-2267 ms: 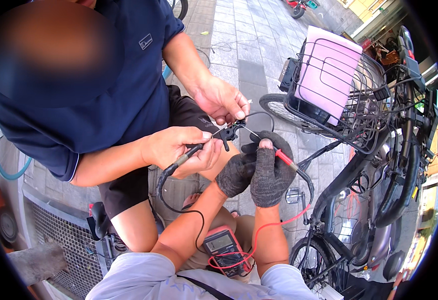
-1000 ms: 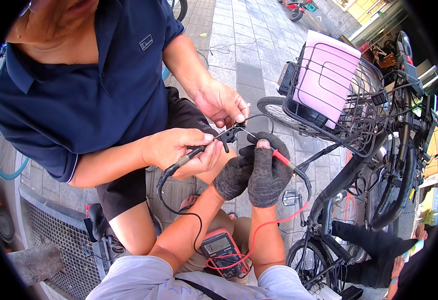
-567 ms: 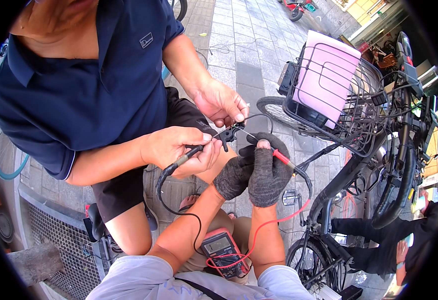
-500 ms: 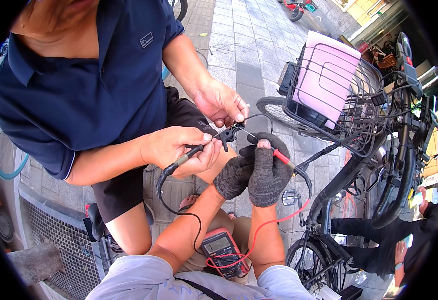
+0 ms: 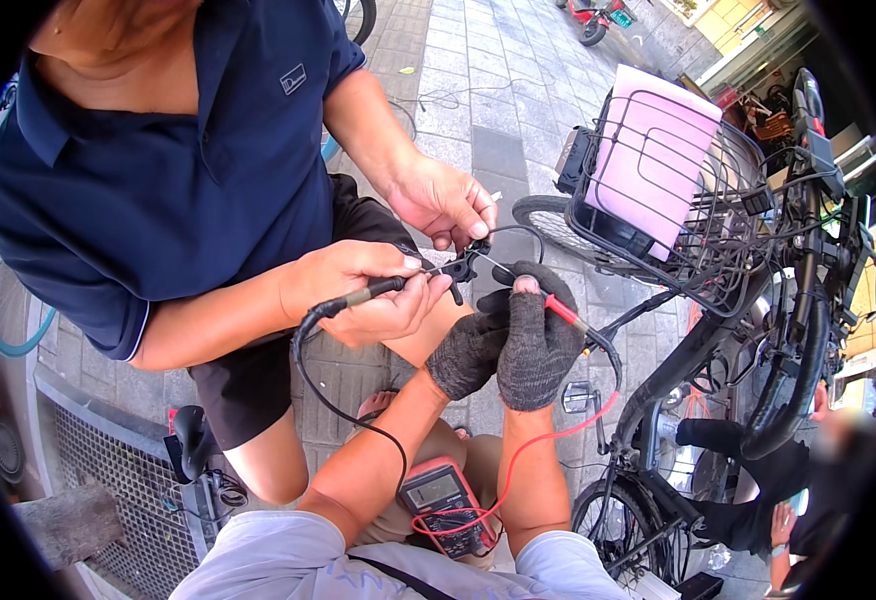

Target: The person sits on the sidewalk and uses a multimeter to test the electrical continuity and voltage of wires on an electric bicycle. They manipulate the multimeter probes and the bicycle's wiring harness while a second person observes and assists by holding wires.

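My right hand [image 5: 540,345], in a dark grey knit glove with a bare thumb tip, pinches a red test probe [image 5: 564,309]. The probe's metal tip reaches a small black part [image 5: 465,262] with a cable. Close beside it, my left hand [image 5: 466,355], also gloved, is curled; its fingertips are partly hidden. A person opposite holds the black part in one hand [image 5: 448,200]. In the other hand [image 5: 363,295] is a black test probe [image 5: 386,285], its tip at the same part. A red multimeter [image 5: 442,500] rests in my lap, wired to the probes.
To the right stands a bicycle with a wire basket [image 5: 733,235] holding a pink sheet [image 5: 656,150]. Its black handlebar [image 5: 808,350] is close by. A metal grate [image 5: 123,480] lies at the lower left. Another person in dark clothes [image 5: 758,480] is at far right.
The person opposite has tilted the black probe flatter, and its lead has shifted left. At far right the other person has moved. My hands stay almost in place.
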Tool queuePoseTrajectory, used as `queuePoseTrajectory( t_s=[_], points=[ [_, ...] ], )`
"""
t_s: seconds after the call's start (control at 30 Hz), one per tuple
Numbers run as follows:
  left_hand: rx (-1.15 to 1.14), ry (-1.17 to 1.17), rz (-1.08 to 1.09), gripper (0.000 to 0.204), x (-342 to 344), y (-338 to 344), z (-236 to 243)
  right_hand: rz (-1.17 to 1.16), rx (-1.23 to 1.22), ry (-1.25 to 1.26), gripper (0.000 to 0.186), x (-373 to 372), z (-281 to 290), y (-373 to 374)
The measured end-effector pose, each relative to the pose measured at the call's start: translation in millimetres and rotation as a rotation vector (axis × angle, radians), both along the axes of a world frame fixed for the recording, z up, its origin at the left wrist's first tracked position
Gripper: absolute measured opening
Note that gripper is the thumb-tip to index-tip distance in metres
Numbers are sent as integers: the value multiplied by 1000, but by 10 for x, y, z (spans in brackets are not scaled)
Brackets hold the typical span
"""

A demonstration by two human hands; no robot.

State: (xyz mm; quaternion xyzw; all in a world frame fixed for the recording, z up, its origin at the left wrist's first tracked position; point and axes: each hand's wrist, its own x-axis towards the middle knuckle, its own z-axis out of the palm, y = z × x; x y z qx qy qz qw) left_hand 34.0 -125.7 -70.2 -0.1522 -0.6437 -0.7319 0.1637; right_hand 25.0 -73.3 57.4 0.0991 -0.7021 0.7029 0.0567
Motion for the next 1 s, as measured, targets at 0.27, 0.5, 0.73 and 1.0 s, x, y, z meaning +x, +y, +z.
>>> queuePoseTrajectory(
  t_s=[0.27, 0.5, 0.73, 1.0],
  points=[
    [-188, 152, 105, 38, -39, -16, -91, -13, 17, -13, 29, -22, 25, -7],
    [-57, 41, 28, 35, 2, -5, -47, -23, -18, 11, 26, -6, -23, -20],
    [111, -85, -105, 35, 15, -36, 88, -55, -6, 51, 25, 23, -68, -30],
    [-53, -32, -16, 34, -5, -35, 46, -35, -4, 15, 24, 30, -31, -47]
  ],
)
